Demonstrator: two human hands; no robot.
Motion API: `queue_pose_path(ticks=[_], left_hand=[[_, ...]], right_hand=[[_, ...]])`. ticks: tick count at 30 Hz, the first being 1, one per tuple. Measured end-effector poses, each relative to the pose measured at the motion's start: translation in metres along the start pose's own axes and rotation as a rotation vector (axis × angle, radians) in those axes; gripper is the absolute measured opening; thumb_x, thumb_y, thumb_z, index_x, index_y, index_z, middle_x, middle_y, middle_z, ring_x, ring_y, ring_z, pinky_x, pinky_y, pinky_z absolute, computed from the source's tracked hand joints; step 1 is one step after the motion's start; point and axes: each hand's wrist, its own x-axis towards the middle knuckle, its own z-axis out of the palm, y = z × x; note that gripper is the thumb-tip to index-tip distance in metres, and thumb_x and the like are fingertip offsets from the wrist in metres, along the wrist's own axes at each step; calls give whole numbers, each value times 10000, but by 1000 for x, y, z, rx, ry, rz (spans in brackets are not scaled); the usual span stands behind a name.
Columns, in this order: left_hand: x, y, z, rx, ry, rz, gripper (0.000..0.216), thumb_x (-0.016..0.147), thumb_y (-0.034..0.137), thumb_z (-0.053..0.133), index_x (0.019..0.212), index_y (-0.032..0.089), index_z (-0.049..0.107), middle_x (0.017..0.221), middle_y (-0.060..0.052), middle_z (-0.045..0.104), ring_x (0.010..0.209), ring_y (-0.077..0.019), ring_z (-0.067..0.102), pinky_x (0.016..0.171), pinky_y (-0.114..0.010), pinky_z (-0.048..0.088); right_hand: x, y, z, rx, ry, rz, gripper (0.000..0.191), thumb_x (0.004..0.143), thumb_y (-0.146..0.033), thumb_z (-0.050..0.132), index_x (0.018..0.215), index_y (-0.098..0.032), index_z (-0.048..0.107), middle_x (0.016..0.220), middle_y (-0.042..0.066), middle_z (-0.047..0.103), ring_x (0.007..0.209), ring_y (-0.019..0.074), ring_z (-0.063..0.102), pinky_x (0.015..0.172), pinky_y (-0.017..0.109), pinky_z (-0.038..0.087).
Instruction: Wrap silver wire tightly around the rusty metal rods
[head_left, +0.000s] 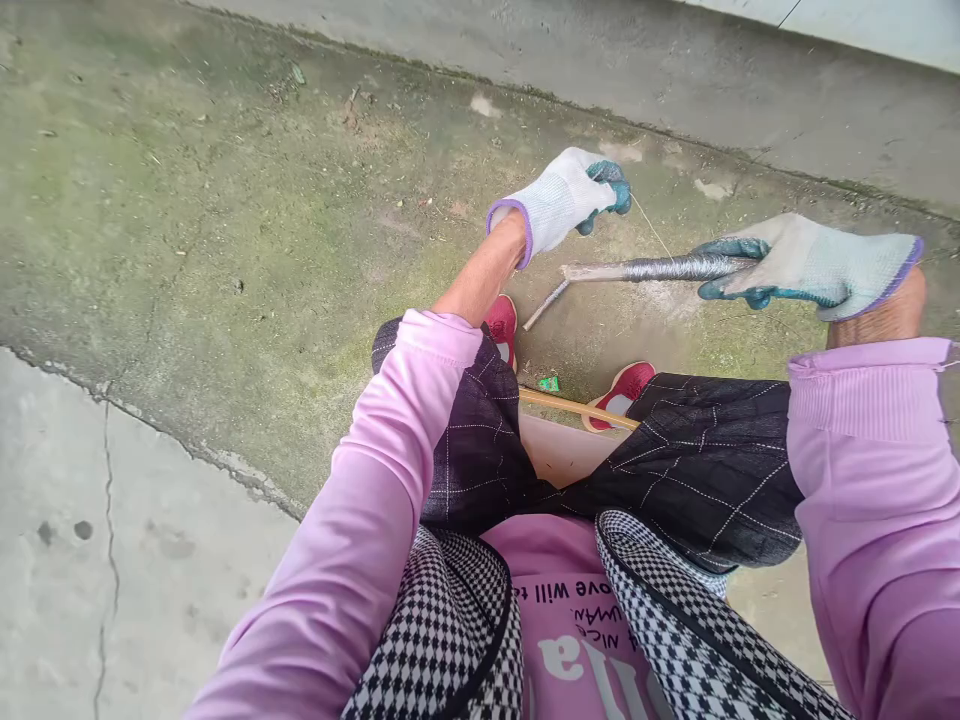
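Note:
Both my hands wear white knit gloves with green-blue coated fingers. My right hand (799,265) is closed round one end of a forked wooden stick (600,272), whose middle is wound thickly with grey thread or fine wire (679,267). The stick's free end points left, with a thin side branch (545,305) slanting down toward my feet. My left hand (574,197) is up and to the left of it, fingers pinched on a thin strand (651,226). That strand runs taut down to the wound part. The fingertips of my left hand are partly hidden.
Below are my knees in dark checked trousers (705,450) and red shoes (626,390). Between my legs shows the edge of a seat with a yellowish bar (577,405). A small green wrapper (549,384) lies on the mossy concrete ground (262,220). A raised concrete ledge (600,60) runs along the far side.

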Motion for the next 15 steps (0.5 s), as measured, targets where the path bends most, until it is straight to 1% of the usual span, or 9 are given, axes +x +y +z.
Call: queue_pose_path(ticks=[2,3,6,7,9,10,12,14,15], left_hand=[[2,-3,4,-11,-31,8,242,1165,159,719,1171,173,960,1052,-37,871,1117,-202,757,999,-323,596],[3,-5,7,-27,-61,20,245,1172,140,693,1134,169,933,1072,-41,867,1067,-182,726,976,-314,580],[0,-10,19,-77,-141,59,245,1178,136,663,1069,173,879,1141,-72,877,925,-161,616,917,-338,556],[-1,-12,24,-76,-156,64,240,1169,149,671,1060,173,883,1137,-80,880,909,-166,613,906,-351,556],[-5,-13,34,-44,-178,54,216,1123,169,716,1039,175,916,1092,-84,884,937,-194,678,907,-366,575],[-6,-14,38,-24,-186,48,204,1093,167,739,1027,176,931,1059,-86,885,968,-213,720,913,-367,586],[-6,-15,43,11,-202,47,188,1052,177,772,1041,180,960,1038,-93,895,1024,-246,793,927,-368,613],[-7,-15,43,48,-207,50,184,1031,202,795,1071,188,975,1057,-105,915,1042,-258,828,942,-368,637],[-7,-14,41,68,-198,46,188,1025,215,802,1086,194,979,1066,-112,927,1056,-264,838,952,-369,647]], right_hand=[[-4,-13,1,-4,-93,79,311,882,-311,1152,1072,-235,917,904,65,840,679,168,600,568,330,504],[-6,-20,2,17,-79,84,298,880,-272,1135,1065,-235,904,897,58,826,678,164,595,578,332,494],[-13,-36,8,160,129,2,260,875,-170,1066,1002,-241,851,874,41,778,676,161,580,623,352,473],[-13,-39,10,197,204,-19,255,883,-155,1040,975,-249,821,870,36,758,687,167,578,648,363,480],[-9,-40,14,190,335,-14,263,913,-161,991,930,-270,751,851,28,703,720,192,581,698,386,494],[-4,-39,15,127,382,6,265,931,-183,976,923,-280,729,840,27,680,740,210,586,724,397,501],[9,-33,14,-104,439,60,219,964,-250,958,957,-298,745,844,41,681,799,260,609,793,425,516],[22,-25,11,-374,413,115,135,1003,-326,941,1065,-311,822,897,84,751,884,323,647,881,459,534],[26,-21,9,-484,384,146,139,1018,-363,933,1122,-313,856,924,110,781,912,349,658,913,476,538]])
